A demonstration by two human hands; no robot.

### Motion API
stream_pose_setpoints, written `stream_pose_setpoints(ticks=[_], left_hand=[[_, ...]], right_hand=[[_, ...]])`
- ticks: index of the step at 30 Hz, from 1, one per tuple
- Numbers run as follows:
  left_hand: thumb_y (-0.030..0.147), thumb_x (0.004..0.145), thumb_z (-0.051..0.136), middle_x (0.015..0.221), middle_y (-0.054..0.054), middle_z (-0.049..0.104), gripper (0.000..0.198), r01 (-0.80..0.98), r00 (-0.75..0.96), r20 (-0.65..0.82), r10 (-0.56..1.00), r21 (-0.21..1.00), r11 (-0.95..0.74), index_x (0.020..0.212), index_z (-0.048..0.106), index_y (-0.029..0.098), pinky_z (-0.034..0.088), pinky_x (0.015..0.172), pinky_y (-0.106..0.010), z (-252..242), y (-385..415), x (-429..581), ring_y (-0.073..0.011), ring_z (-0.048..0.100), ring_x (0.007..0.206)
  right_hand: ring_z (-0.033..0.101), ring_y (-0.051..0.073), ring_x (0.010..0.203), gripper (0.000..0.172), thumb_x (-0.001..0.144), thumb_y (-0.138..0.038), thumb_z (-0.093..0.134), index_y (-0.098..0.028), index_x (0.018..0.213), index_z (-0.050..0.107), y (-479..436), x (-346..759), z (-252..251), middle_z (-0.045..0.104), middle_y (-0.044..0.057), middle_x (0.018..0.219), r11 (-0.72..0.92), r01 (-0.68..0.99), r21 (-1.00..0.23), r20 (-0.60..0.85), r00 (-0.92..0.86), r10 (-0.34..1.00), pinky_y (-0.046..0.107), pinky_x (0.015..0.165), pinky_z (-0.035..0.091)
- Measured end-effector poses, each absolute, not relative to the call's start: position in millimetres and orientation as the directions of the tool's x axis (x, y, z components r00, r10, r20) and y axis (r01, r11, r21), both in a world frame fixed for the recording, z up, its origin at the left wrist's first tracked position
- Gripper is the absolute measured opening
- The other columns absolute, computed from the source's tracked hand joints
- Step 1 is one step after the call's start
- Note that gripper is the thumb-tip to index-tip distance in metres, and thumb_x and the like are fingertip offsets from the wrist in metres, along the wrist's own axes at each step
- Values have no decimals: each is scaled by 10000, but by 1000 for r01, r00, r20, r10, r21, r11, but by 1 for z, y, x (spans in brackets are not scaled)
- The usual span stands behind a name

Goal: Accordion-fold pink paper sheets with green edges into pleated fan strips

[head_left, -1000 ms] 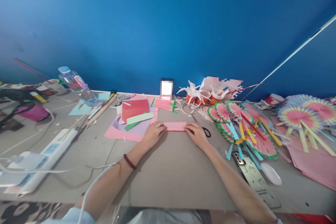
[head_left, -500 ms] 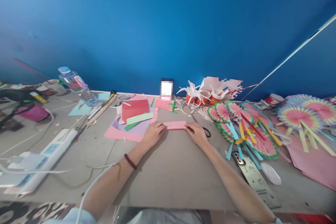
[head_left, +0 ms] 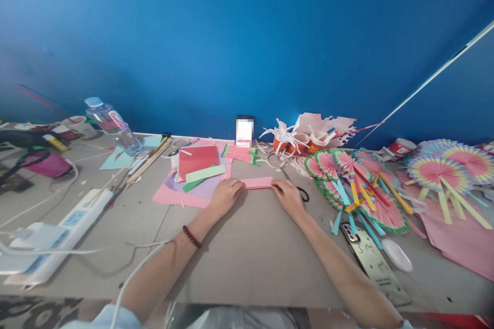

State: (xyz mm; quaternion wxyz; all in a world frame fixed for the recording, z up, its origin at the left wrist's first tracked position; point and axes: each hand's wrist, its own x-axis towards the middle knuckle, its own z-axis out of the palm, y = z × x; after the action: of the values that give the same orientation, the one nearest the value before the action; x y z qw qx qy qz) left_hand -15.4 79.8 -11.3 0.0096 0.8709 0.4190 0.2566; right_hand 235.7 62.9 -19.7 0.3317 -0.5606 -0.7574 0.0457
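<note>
A narrow folded strip of pink paper [head_left: 257,182] lies flat on the grey table [head_left: 247,252], stretched between my two hands. My left hand [head_left: 225,195] presses its fingers on the strip's left end; a dark bead bracelet sits on that wrist. My right hand [head_left: 288,198] holds down the strip's right end with curled fingers. Black-handled scissors [head_left: 304,194] lie just past my right hand, partly hidden by it.
A pile of coloured paper sheets [head_left: 196,172] lies left of the strip, pleated pink strips [head_left: 241,154] behind it. Finished paper fans [head_left: 358,185] crowd the right, with a phone [head_left: 372,259] and white mouse [head_left: 397,255]. A power strip [head_left: 57,234], bottle [head_left: 113,124] and sticks sit left.
The pink strip looks narrower than a second ago, its near edge folded toward the far side. Both hands stay at its ends, hardly shifted.
</note>
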Motion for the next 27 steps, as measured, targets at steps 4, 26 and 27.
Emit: stream_pose_setpoints(ticks=[4,26,27], left_hand=[[250,918,450,898,-51,638,195,731,537,437,721,184,-657,921,636,188,407,728,-305,-13,79,-15,-171,575,867],[130,888,460,828,-48,607,175,748,579,444,684,46,-662,849,623,181,398,729,-336,-11,77,-19,-188,546,775],[128,888,456,821,-50,606,179,750,584,441,681,27,-661,841,621,179,397,728,-340,-10,76,-19,-190,546,767]], right_hand=[[623,197,894,209,877,-212,476,-212,922,679,64,235,-22,698,67,976,416,813,-408,484,-194,853,333,796,509],[572,215,849,295,845,-64,459,-207,1006,661,54,231,-22,678,64,931,410,911,-44,422,-356,834,320,694,476],[572,219,845,292,844,-63,463,-202,1007,661,53,230,-21,680,65,929,405,914,-33,415,-356,837,323,685,471]])
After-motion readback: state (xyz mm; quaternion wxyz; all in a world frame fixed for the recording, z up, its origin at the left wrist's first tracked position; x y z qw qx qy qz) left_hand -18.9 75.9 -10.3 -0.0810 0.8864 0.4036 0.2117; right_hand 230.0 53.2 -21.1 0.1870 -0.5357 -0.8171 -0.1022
